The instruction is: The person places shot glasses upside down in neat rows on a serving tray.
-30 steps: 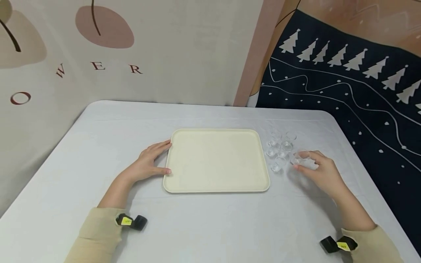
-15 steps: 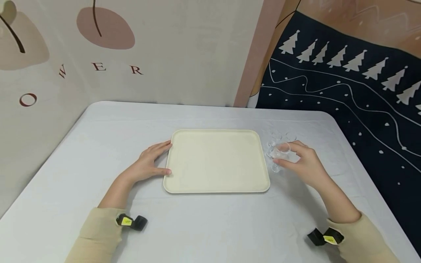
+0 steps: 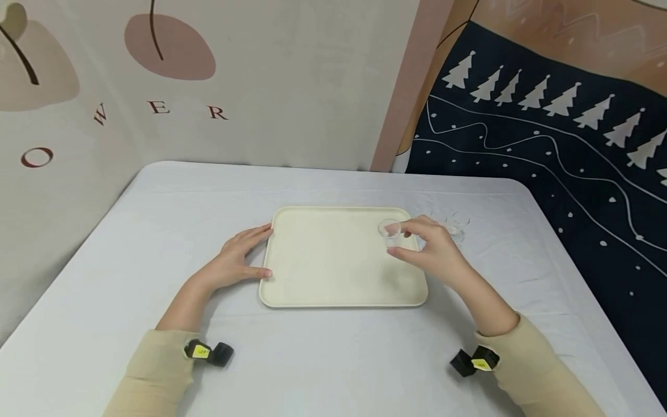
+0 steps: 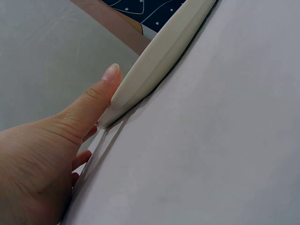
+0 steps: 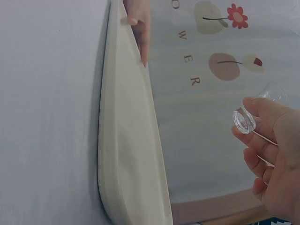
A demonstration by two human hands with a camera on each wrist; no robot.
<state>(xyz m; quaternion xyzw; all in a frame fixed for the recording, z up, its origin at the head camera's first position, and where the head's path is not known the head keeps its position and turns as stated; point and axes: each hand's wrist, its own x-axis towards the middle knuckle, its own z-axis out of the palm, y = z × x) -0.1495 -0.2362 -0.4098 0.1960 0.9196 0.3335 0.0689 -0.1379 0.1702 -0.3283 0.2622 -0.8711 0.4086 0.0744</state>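
At left, the left hand (image 3: 231,260) rests along the short left rim of a cream rectangular tray (image 3: 328,260), thumb and fingers spread wide apart; this grip encloses nothing and appears to steady the tray on the white-covered tabletop (image 3: 312,359). Above the tray's right portion, apart from its surface, hangs a small clear footed cup (image 3: 387,234). The right hand (image 3: 435,246) pinches it, its grip narrowed to the cup's width between thumb and fingers. Farthest right, other clear cups (image 3: 457,233) stand on the tabletop just beyond the tray. The step in hand is judged to be the transfer of the pinched cup onto the tray; the next move would call for lowering it foot first and level before the fingers part. The other clear cups lie partly behind the right hand, and their transparency defeats a count. In the right wrist view, fingers cover part of the pinched cup and its faint bowl merges with the backdrop; in the left wrist view, most of the tray is cut off.
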